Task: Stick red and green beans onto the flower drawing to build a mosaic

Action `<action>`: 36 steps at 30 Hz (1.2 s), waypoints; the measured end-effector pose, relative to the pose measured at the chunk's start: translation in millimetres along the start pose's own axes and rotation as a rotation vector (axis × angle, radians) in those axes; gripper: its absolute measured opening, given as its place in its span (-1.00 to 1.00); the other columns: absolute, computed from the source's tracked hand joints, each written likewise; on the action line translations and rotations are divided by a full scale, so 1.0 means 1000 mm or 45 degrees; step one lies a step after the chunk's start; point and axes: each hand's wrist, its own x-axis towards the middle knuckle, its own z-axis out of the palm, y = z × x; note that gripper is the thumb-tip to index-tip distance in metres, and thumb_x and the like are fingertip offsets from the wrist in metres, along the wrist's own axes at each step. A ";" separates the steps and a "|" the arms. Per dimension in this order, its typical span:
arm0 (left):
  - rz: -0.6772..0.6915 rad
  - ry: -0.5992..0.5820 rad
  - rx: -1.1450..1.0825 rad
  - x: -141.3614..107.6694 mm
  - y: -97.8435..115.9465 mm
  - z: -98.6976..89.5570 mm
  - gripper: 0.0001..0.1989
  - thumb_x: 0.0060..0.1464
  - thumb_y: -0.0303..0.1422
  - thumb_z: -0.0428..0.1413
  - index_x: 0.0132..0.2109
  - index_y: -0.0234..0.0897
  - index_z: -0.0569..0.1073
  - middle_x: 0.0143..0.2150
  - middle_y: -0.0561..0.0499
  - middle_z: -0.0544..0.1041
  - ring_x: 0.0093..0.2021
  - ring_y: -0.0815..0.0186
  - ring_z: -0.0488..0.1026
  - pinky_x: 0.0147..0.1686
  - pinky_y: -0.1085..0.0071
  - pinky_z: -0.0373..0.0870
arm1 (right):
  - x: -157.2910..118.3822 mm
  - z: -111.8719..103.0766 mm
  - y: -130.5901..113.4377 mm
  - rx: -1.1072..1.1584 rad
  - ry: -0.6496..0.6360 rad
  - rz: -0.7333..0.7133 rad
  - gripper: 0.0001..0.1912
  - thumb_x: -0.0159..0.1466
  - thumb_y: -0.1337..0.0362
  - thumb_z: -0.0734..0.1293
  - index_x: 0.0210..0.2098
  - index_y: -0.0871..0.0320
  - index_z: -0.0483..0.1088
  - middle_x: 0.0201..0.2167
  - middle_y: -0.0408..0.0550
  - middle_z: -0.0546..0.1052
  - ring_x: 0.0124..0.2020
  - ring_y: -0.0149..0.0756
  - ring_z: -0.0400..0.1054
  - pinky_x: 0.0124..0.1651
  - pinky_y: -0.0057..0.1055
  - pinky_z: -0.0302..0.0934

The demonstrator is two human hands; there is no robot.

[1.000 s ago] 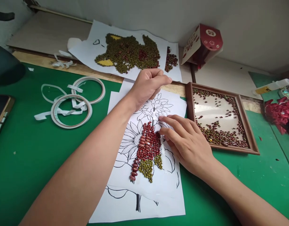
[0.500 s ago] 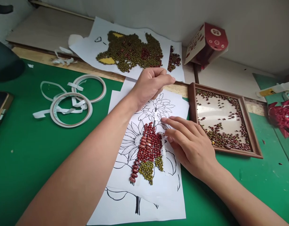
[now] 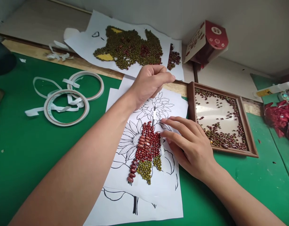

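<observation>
A flower line drawing on white paper [image 3: 125,196] lies in front of me, partly covered with red beans [image 3: 148,144] and green mung beans [image 3: 144,171]. A short row of larger speckled beans [image 3: 132,171] runs down its left side. Over the top of the drawing my left hand [image 3: 150,83] is closed, thumb against curled fingers; whatever it may hold is hidden. My right hand [image 3: 190,142] lies with fingers stretched out at the right edge of the red beans, one fingertip at the border of a white tape strip [image 3: 162,147].
Tape rolls [image 3: 66,108] with loose strips lie on the green table [image 3: 52,150] at left. A brown frame [image 3: 251,138] holding loose beans stands right. Behind are a bean-covered animal picture [image 3: 130,48] and a red-white box [image 3: 207,42]. Red wrapping [image 3: 278,116] lies far right.
The right hand's lower fingertip has shifted slightly left, up to the edge of the red beans. My left hand stays closed in nearly the same place. The whole view has shifted a little.
</observation>
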 end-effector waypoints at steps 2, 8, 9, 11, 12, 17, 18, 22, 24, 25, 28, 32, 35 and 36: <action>-0.015 0.002 0.000 0.000 0.001 0.000 -0.52 0.15 -0.53 0.18 -0.56 -0.17 0.07 -0.67 0.23 0.01 -0.64 0.51 -0.15 -0.59 0.32 -0.25 | 0.000 -0.001 0.000 -0.016 -0.024 0.011 -0.68 0.38 0.47 0.29 0.04 0.00 0.42 0.28 -0.02 0.51 0.32 0.05 0.33 0.20 0.05 0.28; -0.043 0.026 0.003 -0.001 0.003 0.002 -0.51 0.15 -0.53 0.18 -0.57 -0.17 0.06 -0.68 0.23 0.00 -0.63 0.50 -0.17 -0.57 0.31 -0.27 | 0.002 -0.002 -0.001 -0.016 -0.055 0.028 -0.67 0.39 0.46 0.28 0.07 0.00 0.40 0.31 -0.01 0.49 0.33 0.07 0.31 0.22 0.08 0.27; -0.049 0.034 0.010 -0.001 0.003 0.002 -0.51 0.15 -0.52 0.18 -0.56 -0.17 0.06 -0.68 0.23 0.00 -0.62 0.50 -0.17 -0.57 0.32 -0.27 | 0.002 -0.002 -0.001 -0.011 -0.054 0.029 -0.67 0.39 0.47 0.28 0.07 -0.01 0.40 0.31 -0.01 0.49 0.32 0.07 0.31 0.22 0.08 0.27; -0.058 0.044 0.020 -0.001 0.003 0.002 -0.52 0.16 -0.52 0.17 -0.56 -0.16 0.06 -0.68 0.22 0.00 -0.62 0.49 -0.17 -0.57 0.32 -0.26 | 0.003 -0.003 -0.001 -0.002 -0.056 0.027 -0.66 0.38 0.48 0.27 0.06 -0.01 0.39 0.30 -0.01 0.49 0.31 0.07 0.32 0.22 0.08 0.28; -0.057 0.045 0.021 -0.001 0.003 0.002 -0.52 0.16 -0.52 0.16 -0.56 -0.16 0.05 -0.68 0.22 -0.01 -0.62 0.49 -0.17 -0.57 0.32 -0.26 | 0.003 -0.003 -0.001 -0.004 -0.061 0.023 -0.67 0.38 0.48 0.27 0.05 -0.01 0.40 0.30 -0.01 0.50 0.31 0.07 0.32 0.21 0.09 0.28; -0.046 0.039 0.016 0.000 0.001 0.001 -0.48 0.15 -0.47 0.24 -0.55 -0.16 0.05 -0.66 0.23 -0.02 -0.63 0.51 -0.14 -0.58 0.36 -0.21 | 0.004 -0.003 -0.001 -0.087 -0.123 0.016 -0.69 0.39 0.46 0.27 0.06 0.01 0.37 0.32 0.02 0.46 0.33 0.08 0.28 0.22 0.10 0.24; -0.053 0.039 0.015 0.001 0.001 0.000 -0.46 0.14 -0.43 0.28 -0.53 -0.16 0.04 -0.65 0.23 -0.03 -0.62 0.52 -0.13 -0.58 0.38 -0.19 | 0.004 -0.003 -0.002 -0.099 -0.136 0.015 -0.69 0.39 0.46 0.27 0.06 0.01 0.36 0.33 0.02 0.46 0.33 0.09 0.28 0.23 0.10 0.23; -0.092 0.071 0.032 0.001 0.001 0.001 -0.43 0.14 -0.37 0.31 -0.48 -0.17 0.00 -0.61 0.24 -0.05 -0.62 0.55 -0.08 -0.56 0.44 -0.11 | 0.006 -0.003 -0.003 -0.128 -0.141 0.006 -0.73 0.40 0.44 0.28 0.05 0.03 0.35 0.32 0.04 0.46 0.31 0.11 0.27 0.21 0.09 0.23; -0.113 0.087 0.058 0.001 0.002 0.002 -0.48 0.16 -0.42 0.26 -0.47 -0.18 0.01 -0.60 0.24 -0.04 -0.61 0.56 -0.08 -0.56 0.46 -0.11 | 0.008 -0.003 -0.003 -0.136 -0.120 0.023 -0.77 0.42 0.43 0.27 0.02 0.04 0.35 0.29 0.04 0.48 0.29 0.10 0.29 0.18 0.07 0.25; -0.118 0.091 0.072 0.001 0.003 0.002 -0.50 0.16 -0.44 0.24 -0.47 -0.18 0.02 -0.60 0.23 -0.04 -0.61 0.55 -0.08 -0.56 0.46 -0.11 | 0.010 -0.003 -0.004 -0.133 -0.113 0.035 -0.79 0.42 0.43 0.27 0.00 0.04 0.35 0.27 0.05 0.49 0.28 0.10 0.29 0.17 0.06 0.25; -0.110 0.091 0.104 0.001 0.003 0.002 -0.55 0.16 -0.47 0.19 -0.47 -0.19 0.03 -0.59 0.22 -0.05 -0.59 0.52 -0.06 -0.56 0.44 -0.11 | 0.013 -0.005 -0.004 -0.066 -0.113 0.055 -0.79 0.42 0.45 0.26 -0.03 0.04 0.36 0.25 0.05 0.50 0.26 0.10 0.29 0.16 0.08 0.26; -0.103 0.095 0.122 0.001 0.002 0.002 -0.55 0.15 -0.46 0.19 -0.49 -0.19 0.03 -0.59 0.21 -0.05 -0.57 0.49 -0.02 -0.56 0.41 -0.08 | 0.015 -0.007 -0.003 0.066 -0.118 0.081 -0.78 0.40 0.46 0.27 -0.04 0.04 0.37 0.25 0.05 0.50 0.25 0.09 0.30 0.16 0.09 0.27; -0.090 0.095 0.121 0.002 0.002 0.002 -0.53 0.13 -0.44 0.20 -0.50 -0.19 0.03 -0.59 0.20 -0.03 -0.57 0.48 -0.02 -0.55 0.40 -0.07 | 0.014 -0.008 -0.003 0.071 -0.108 0.079 -0.76 0.39 0.46 0.28 -0.01 0.06 0.39 0.25 0.08 0.50 0.25 0.10 0.30 0.16 0.10 0.26; -0.084 0.093 0.119 0.002 0.001 0.001 -0.52 0.12 -0.43 0.21 -0.51 -0.19 0.02 -0.60 0.20 -0.03 -0.58 0.49 -0.03 -0.56 0.40 -0.07 | 0.014 -0.008 -0.003 0.068 -0.106 0.073 -0.76 0.39 0.46 0.29 -0.01 0.06 0.39 0.25 0.09 0.49 0.25 0.11 0.30 0.16 0.11 0.26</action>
